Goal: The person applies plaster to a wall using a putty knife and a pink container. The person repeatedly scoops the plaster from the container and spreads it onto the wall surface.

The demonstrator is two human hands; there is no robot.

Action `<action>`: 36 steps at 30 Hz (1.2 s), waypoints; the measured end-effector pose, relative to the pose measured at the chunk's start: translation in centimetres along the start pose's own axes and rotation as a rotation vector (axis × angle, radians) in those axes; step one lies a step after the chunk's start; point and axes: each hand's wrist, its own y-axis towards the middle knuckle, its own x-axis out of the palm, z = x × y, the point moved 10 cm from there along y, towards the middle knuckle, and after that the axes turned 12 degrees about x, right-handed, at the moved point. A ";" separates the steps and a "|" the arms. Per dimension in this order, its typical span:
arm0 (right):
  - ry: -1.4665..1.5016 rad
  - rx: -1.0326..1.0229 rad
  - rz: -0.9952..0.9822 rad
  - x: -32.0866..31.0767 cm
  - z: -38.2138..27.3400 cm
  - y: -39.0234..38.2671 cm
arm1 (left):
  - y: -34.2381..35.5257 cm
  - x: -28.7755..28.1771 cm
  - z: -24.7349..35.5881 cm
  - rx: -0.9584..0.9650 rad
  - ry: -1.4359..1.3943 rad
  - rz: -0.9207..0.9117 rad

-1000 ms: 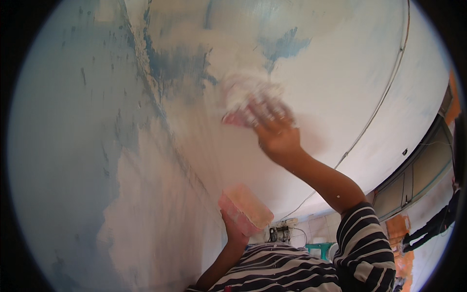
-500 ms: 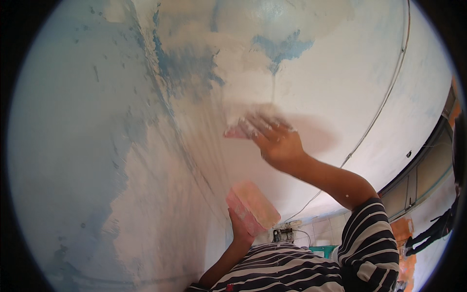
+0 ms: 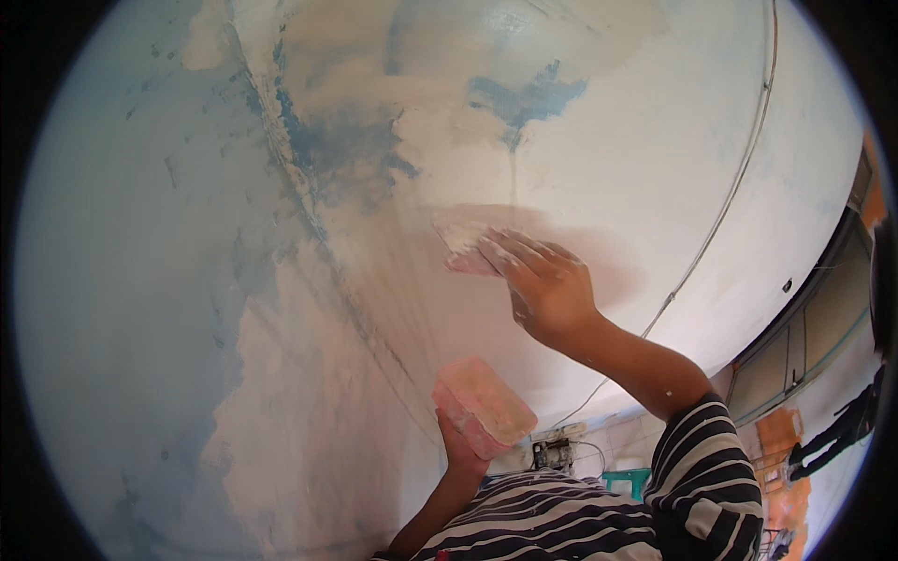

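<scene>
Your hands are well apart, each gripping something. Left hand, low near your torso: clamped around the side of a pink, box-shaped tub, tilted. Its wide face is pale peach; can't tell whether that's a fill of paste or the tub's own surface. Pink sides are smeared whitish.

Right hand, higher up and to the right: fingers closed on a flat pink spreader, with whitish paste on its face. Spreader is at the pale wall; can't tell if its edge touches. Shadow falls around that hand.

Wall has blue patches above the spreader, and a rough corner seam runs down left of it. A cable runs along the wall to the right. Beyond your striped shirt, a green plastic item, partly hidden. Another person's dark-clothed legs, far right.
</scene>
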 end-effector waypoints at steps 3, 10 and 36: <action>0.425 0.354 -0.161 -1.3 4.6 -1.9 | 0.0 -1.1 0.1 0.029 0.008 0.003; 1.702 1.152 -0.028 1.1 13.0 -11.3 | 0.2 1.2 1.5 0.100 -0.053 -0.032; 0.712 0.445 0.078 -3.7 12.5 -17.6 | 2.8 13.0 6.1 0.653 0.339 -0.087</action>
